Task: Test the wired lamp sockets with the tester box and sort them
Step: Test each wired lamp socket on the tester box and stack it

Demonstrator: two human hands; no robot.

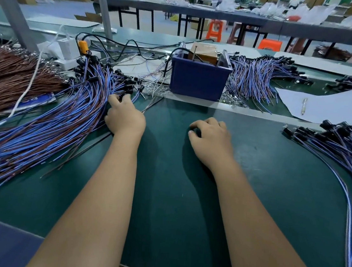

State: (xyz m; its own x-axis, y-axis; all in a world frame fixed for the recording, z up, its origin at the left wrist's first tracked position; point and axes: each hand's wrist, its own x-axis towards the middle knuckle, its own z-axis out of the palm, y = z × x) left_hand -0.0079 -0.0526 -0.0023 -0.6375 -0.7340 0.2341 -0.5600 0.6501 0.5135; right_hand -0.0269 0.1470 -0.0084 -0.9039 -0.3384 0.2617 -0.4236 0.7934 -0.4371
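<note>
Untested wired sockets [65, 109] lay fanned in a blue-and-brown pile at the left of the green bench [164, 197], black heads toward the blue tester box [198, 79] at centre back; a second socket pile [345, 149] lay at the right edge. Left hand [124, 116] reached into the pile's socket end, fingertips among the black heads, grasp hidden, so clamped or not could not be told; right hand [210, 140] rested loosely curled on the mat, holding nothing. Risk, as judged: overlapping leads could snag, dragging several sockets out together and mixing piles.
</note>
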